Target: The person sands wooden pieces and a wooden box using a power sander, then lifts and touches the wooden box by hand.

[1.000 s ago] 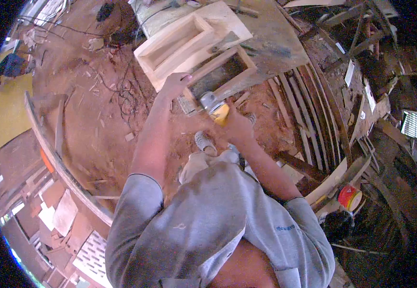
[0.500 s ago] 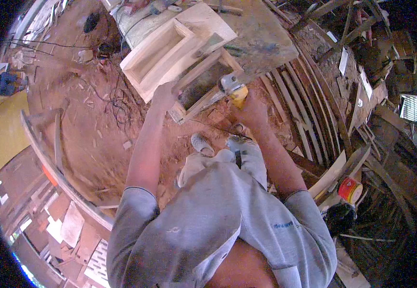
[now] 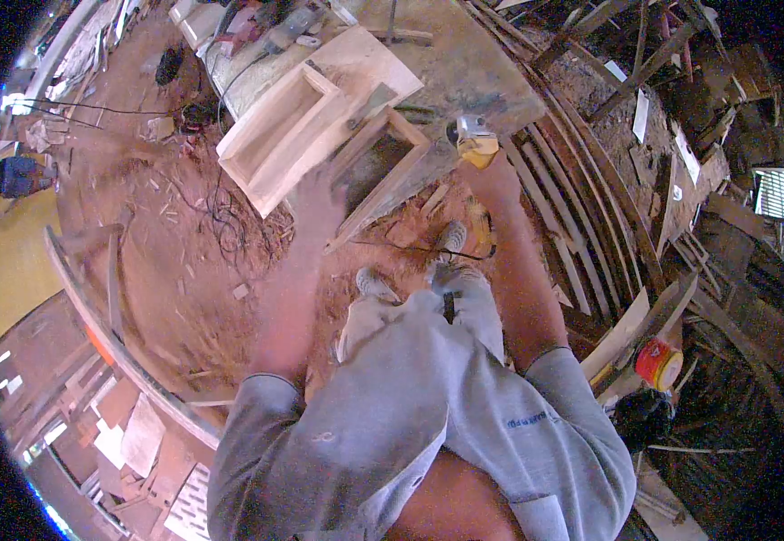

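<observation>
My right hand (image 3: 493, 178) is wrapped round a yellow angle grinder (image 3: 479, 147), its metal head pointing away from me. The grinder is apart from the open wooden frame (image 3: 381, 200), to the right of it. My left hand (image 3: 321, 200), smeared by motion, grips the near left side of that frame; its fingers are partly hidden. Just beyond the frame, a pale wooden box (image 3: 270, 171) with an open hollow lies on the worktable (image 3: 491, 68).
Long wooden strips (image 3: 563, 207) lie at the right. A red and yellow tin (image 3: 658, 363) stands farther right. Cables (image 3: 229, 212) trail over the dusty floor, with wood scraps about. Power tools (image 3: 288, 32) rest on the table's far left. Another person (image 3: 13, 178) is at the far left.
My right hand has drawn the angle grinder off the wooden frame, toward the right. The frame has tilted in my left hand, and the view has shifted slightly.
</observation>
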Tool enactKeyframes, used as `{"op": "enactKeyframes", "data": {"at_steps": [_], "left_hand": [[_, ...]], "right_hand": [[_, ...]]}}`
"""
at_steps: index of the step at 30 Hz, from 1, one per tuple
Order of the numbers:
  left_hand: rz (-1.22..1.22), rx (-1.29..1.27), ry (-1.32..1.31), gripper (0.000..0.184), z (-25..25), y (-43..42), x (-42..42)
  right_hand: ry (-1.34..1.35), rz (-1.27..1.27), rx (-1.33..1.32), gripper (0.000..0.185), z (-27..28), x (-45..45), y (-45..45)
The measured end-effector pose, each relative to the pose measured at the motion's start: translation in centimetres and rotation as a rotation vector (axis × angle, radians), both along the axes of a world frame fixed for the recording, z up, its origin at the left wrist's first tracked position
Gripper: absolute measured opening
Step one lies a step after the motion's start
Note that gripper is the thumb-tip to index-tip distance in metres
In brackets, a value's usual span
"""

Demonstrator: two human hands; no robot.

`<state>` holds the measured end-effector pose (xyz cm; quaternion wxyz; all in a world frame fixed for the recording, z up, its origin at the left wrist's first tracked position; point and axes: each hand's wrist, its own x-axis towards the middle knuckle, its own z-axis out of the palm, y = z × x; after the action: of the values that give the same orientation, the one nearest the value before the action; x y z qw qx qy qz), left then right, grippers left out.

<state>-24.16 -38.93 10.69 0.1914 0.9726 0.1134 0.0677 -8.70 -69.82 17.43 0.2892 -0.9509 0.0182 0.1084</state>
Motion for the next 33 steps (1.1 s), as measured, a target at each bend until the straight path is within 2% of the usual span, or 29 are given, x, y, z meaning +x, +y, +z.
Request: {"op": "enactKeyframes", "data": {"at_steps": [3, 6, 9, 10, 11, 13, 15, 16, 17, 18, 20, 22, 23, 25, 26, 27, 30, 33], "left_hand": [[-0.056, -0.086, 0.003, 0.063, 0.2, -5.9, 1.5], [-0.283, 0.256, 0.43, 0.062, -4.1, -7.8, 3.0], [-0.092, -0.123, 0.434, 0.057, -3.8, -6.9, 2.0], [-0.081, -0.158, 0.473, 0.056, -1.2, -6.9, 0.6], [-0.069, -0.192, 0.509, 0.054, 4.0, -6.8, -1.0], [-0.089, -0.16, 0.503, 0.051, 4.5, -5.8, -3.1], [-0.141, -0.032, 0.418, 0.049, -2.2, -3.2, -6.0], [-0.091, -0.032, 0.255, 0.049, -3.1, -2.9, -7.3], [-0.043, -0.034, 0.089, 0.05, -4.0, -2.9, -8.4], [0.003, -0.033, -0.084, 0.051, -4.2, -3.0, -9.0], [0.342, -0.026, -0.158, 0.055, -2.0, -5.9, -10.4], [0.569, -0.331, -0.256, 0.06, -2.1, -7.3, -10.4], [0.623, -0.641, -0.314, 0.063, -3.7, -7.6, -10.1], [0.714, -0.956, -0.302, 0.065, -7.3, -8.0, -9.3], [0.758, -0.957, -0.233, 0.064, -9.2, -8.1, -8.9], [0.804, -0.957, -0.164, 0.064, -9.0, -8.2, -8.1], [0.849, -1.362, -0.149, 0.05, -8.2, -8.9, -6.6], [0.874, -1.54, -0.14, 0.043, -9.2, -9.0, -6.4]], "right_hand": [[-0.057, 0.03, 0.027, 0.068, 0.3, -0.1, -1.9], [-0.085, 0.062, 0.084, 0.068, 3.3, -1.7, -2.4], [-0.075, 0.065, 0.13, 0.067, 4.1, -3.3, -3.3], [-0.048, 0.066, 0.092, 0.067, 3.7, -3.9, -3.6], [-0.02, 0.068, 0.054, 0.067, 3.4, -4.5, -3.9], [0.07, 0.078, -0.119, 0.07, 1.9, -5.9, -4.8], [0.021, 0.204, -0.073, 0.081, -0.2, -7.5, -5.9], [-0.007, 0.264, -0.049, 0.088, 0.6, -8.3, -5.4], [0.157, 0.227, -0.057, 0.088, 1.9, -9.5, -5.1], [0.149, 0.276, -0.027, 0.087, 2.0, -10.3, -5.1], [0.13, 0.366, -0.005, 0.088, 1.7, -10.9, -5.0], [0.121, 0.443, -0.069, 0.089, 0.5, -11.2, -5.0], [0.101, 0.482, -0.111, 0.09, 0.0, -11.3, -5.1], [0.035, 0.565, -0.182, 0.091, -0.6, -11.3, -5.1], [0.003, 0.587, -0.204, 0.091, -0.8, -11.2, -4.8], [-0.029, 0.608, -0.227, 0.092, -0.9, -11.2, -4.5], [-0.104, 0.604, -0.229, 0.09, -0.7, -10.4, -3.8], [-0.107, 0.617, -0.162, 0.084, 0.5, -9.2, -2.9]]}}
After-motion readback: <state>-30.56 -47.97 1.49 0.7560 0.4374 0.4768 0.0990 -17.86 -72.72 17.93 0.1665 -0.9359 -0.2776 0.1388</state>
